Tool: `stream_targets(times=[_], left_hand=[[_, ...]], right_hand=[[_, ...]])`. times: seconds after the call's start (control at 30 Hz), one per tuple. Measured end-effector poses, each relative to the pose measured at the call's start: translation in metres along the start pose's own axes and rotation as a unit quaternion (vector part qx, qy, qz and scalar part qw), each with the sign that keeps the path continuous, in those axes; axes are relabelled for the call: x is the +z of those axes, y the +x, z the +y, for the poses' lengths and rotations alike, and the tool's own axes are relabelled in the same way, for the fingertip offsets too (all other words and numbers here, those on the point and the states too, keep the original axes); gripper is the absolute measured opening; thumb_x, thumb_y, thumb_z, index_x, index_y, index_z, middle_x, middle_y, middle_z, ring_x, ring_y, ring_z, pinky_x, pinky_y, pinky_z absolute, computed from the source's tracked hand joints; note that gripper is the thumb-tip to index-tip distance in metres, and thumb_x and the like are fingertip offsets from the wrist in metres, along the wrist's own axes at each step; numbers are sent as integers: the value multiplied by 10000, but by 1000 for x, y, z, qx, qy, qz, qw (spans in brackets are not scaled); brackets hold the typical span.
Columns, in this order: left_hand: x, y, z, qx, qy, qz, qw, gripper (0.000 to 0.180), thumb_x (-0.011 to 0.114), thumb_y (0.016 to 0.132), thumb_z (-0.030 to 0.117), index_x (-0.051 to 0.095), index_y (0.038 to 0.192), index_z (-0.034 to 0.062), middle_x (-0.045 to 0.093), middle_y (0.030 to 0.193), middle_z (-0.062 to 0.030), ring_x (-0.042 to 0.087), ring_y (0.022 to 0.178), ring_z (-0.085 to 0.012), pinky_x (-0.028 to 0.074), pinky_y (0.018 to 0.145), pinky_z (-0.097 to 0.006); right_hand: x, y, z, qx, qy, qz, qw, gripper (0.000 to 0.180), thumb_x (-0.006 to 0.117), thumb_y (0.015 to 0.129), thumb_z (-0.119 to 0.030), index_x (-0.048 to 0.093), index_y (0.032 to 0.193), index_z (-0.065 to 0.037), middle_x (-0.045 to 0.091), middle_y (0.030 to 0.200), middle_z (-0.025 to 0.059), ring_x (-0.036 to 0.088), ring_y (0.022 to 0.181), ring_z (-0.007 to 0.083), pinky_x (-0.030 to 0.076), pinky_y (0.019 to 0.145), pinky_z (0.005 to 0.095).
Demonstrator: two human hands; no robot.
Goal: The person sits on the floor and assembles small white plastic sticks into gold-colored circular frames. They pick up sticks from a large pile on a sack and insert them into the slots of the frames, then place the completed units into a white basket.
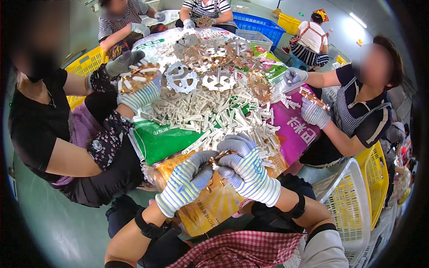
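Both gloved hands pinch one small copper-coloured part at the near edge of the counter.

Left hand and right hand, both in striped knit gloves, are closed on the copper-coloured part; it sits between the two sets of fingertips, mostly hidden, shape can't tell. Under them lies a yellow sack draped over the counter's near edge. Just beyond the hands is a pile of white plastic pieces, spread across the middle. Round wheel-shaped frames, grey and copper-coloured, lie toward the far side. Co-worker's gloved hand at the left edge holds one loaded frame; another co-worker's hand at the right edge holds a copper-coloured piece. White basket stands off the near right corner.
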State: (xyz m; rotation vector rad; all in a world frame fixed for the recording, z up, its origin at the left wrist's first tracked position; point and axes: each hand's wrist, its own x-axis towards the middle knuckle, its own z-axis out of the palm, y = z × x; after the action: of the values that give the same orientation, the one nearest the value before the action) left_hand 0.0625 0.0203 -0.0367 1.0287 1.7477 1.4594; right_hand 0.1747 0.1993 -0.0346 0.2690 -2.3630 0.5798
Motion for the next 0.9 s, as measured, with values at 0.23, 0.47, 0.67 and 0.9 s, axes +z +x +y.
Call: stream_targets(times=[0.23, 0.47, 0.67, 0.9], left_hand=[[12, -4, 0, 60, -5, 48, 997, 286, 647, 944, 94, 589, 1211, 8, 632, 1018, -34, 592, 915, -97, 494, 831, -252], [13, 2, -6, 18, -53, 91, 994, 230, 644, 972, 141, 603, 1147, -2, 643, 936, -14, 595, 846, -80, 502, 769, -243], [6, 5, 1, -45, -128, 63, 989, 418, 661, 965, 179, 533, 1304, -29, 659, 1086, -105, 639, 983, -135, 516, 934, -288], [1, 5, -19, 37, 40, 39, 998, 564, 632, 936, 141, 445, 1436, -42, 584, 1330, -171, 559, 1236, -237, 421, 1071, -341]], right_hand=[[-2, 1, -5, 0, 28, -46, 999, 272, 693, 776, -259, 631, 979, -91, 584, 1205, 115, 523, 1188, 381, 377, 1051, 549], [-23, 5, 16, 129, 130, 35, 982, 198, 692, 836, -230, 693, 942, -62, 626, 1128, 143, 572, 1118, 358, 422, 1001, 510], [-29, -19, 93, 181, -124, -102, 970, 181, 716, 805, -221, 730, 899, -67, 647, 1057, 146, 589, 1046, 348, 438, 962, 489], [-8, -24, 97, 96, -254, -147, 951, 231, 747, 768, -251, 700, 949, -115, 596, 1043, 88, 554, 1057, 323, 413, 967, 482]])
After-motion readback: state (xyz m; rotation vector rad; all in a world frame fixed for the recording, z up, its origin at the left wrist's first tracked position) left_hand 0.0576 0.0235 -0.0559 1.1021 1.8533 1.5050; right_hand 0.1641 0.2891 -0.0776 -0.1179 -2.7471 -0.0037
